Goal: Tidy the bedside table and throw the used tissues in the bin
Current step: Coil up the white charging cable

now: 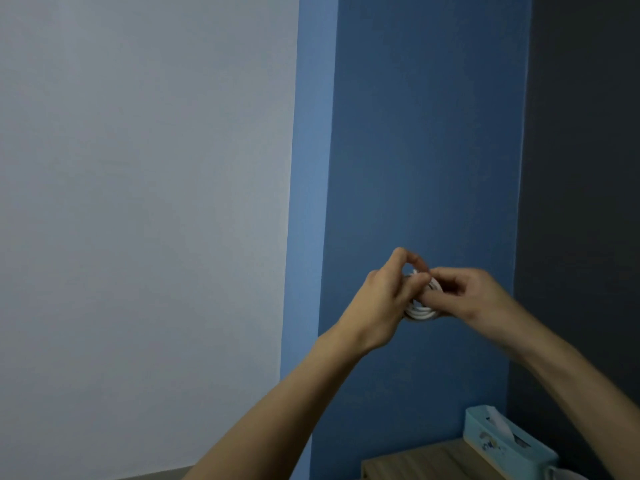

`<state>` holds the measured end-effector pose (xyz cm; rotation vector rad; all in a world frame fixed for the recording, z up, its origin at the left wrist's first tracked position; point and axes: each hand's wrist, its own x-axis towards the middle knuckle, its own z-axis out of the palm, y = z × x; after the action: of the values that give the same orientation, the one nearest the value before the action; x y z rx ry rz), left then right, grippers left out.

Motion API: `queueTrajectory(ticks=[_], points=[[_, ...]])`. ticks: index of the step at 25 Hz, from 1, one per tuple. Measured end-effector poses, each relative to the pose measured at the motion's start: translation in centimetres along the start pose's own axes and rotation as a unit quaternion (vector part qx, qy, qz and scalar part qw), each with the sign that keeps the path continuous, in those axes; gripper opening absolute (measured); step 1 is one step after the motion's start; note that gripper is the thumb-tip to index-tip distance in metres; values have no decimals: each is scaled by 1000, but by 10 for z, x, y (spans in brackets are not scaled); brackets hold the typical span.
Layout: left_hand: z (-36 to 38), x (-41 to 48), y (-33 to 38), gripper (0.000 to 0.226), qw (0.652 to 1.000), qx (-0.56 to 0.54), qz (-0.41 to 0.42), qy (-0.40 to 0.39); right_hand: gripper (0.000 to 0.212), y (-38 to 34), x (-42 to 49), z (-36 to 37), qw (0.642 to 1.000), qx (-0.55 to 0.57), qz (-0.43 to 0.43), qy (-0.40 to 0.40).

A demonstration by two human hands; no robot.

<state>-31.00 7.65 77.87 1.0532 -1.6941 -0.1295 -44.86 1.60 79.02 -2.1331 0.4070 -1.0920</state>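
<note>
I see the left hand (384,299) and right hand (471,296) both closed on a coiled white cable (420,311), fingertips pinching its top, above the table (408,462)

The left hand (384,299) and right hand (467,296) meet just below the middle of the view, toward four o'clock, with a coiled cable (420,311) between them, touching both. Behind them stands a wall pillar (415,133). At five o'clock, low in the view, a tissue box (502,441) sits on the bedside table (415,462), near its right back corner.
</note>
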Motion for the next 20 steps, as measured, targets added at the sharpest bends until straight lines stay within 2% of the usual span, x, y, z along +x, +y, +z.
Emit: queueTrajectory(ticks=[2,4,5,7,9,11,12,14,16,17,20], points=[[-1,2,1,13,1000,18,3,-5,18,-3,0,-6,998,-17,42,-45],[-2,3,4,14,999,34,16,-12,6,-6,0,-12,993,14,78,-86],[-2,3,7,13,999,39,27,-17,19,-6,0,-15,990,38,83,-104],[-5,3,11,10,998,46,48,-19,51,-4,-1,-22,976,143,108,-127],[-8,4,14,7,997,45,57,-24,56,0,-1,-25,942,286,131,-115],[-8,3,14,11,996,40,66,-46,59,0,0,-24,919,349,160,-84],[-8,2,13,12,995,39,69,-54,61,2,2,-23,924,339,164,-67],[-7,0,10,12,996,31,63,-59,61,0,5,-21,959,247,137,-24],[-6,-2,7,9,997,11,41,-65,44,-6,3,-20,987,129,92,30],[-6,-3,7,8,997,2,31,-66,33,-10,2,-18,991,99,69,55],[-4,-2,9,7,999,8,25,-40,30,-17,-1,-12,991,47,23,122]])
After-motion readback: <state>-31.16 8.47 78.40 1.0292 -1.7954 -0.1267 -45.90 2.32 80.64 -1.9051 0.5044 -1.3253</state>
